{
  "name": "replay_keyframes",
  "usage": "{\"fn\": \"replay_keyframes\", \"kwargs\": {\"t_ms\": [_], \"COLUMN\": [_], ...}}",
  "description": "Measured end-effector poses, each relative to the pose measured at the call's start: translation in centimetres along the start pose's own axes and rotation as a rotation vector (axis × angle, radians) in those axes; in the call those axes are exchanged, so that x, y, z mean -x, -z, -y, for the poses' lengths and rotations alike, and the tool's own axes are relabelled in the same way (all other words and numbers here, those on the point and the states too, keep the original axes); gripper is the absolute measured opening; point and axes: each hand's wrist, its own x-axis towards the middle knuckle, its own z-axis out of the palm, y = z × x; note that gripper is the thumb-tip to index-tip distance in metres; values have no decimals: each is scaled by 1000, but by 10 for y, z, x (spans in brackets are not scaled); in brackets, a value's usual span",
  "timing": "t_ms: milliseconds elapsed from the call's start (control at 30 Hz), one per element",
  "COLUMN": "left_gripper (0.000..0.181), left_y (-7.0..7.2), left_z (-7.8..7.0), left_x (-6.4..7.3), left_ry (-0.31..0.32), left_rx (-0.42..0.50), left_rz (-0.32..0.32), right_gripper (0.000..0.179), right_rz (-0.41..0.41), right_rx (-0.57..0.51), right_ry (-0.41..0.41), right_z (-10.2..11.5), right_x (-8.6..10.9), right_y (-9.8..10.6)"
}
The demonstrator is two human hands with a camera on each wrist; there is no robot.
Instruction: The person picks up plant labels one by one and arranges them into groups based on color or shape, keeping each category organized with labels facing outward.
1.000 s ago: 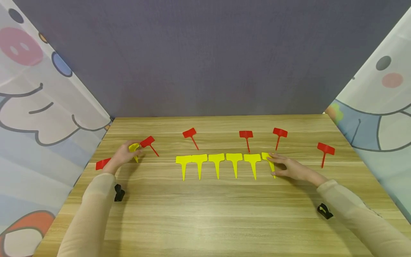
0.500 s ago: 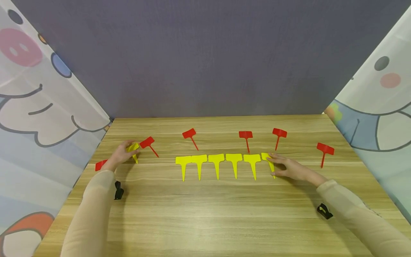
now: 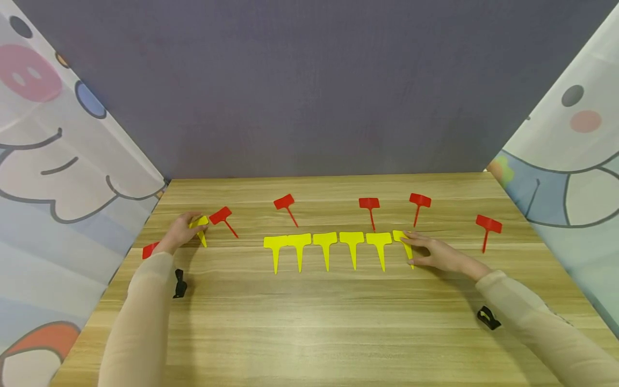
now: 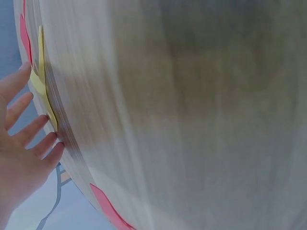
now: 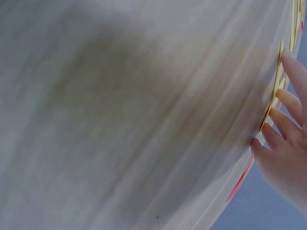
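Observation:
My left hand [image 3: 182, 230] is at a yellow T-shaped plant label [image 3: 202, 221] on the left of the table. In the left wrist view its fingers [image 4: 34, 128] are spread, fairly straight, with tips at that label's edge. Several yellow plant labels stand in a row across the middle, stems toward me, such as the leftmost label [image 3: 275, 243]. My right hand [image 3: 437, 253] touches the rightmost yellow label [image 3: 399, 235], partly covering it. In the right wrist view its extended fingers [image 5: 284, 125] lie along the label.
Several red plant labels lie scattered behind and beside the row, including one red label [image 3: 221, 215] near my left hand and another [image 3: 489, 223] at right. A dark grey panel [image 3: 309, 91] rises at the table's [image 3: 300, 333] back. Black devices [image 3: 488, 318] sit by the sleeves.
My left hand has shifted slightly and the yellow label at its fingers has turned a little. The right hand and the row hold their places.

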Motion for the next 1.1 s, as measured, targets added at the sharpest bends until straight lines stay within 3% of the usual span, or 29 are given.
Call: {"fn": "replay_keyframes", "kwargs": {"t_ms": [367,1100], "left_gripper": [50,39], "left_y": [0,-4], "left_z": [-5,0], "left_x": [1,-8], "left_ry": [78,118], "left_rx": [-74,-20], "left_rz": [-11,-66], "right_gripper": [64,64], "right_rz": [3,8], "right_rx": [-14,-20], "right_ry": [-6,-10], "right_z": [0,1], "right_x": [0,-1], "right_y": [0,0]}}
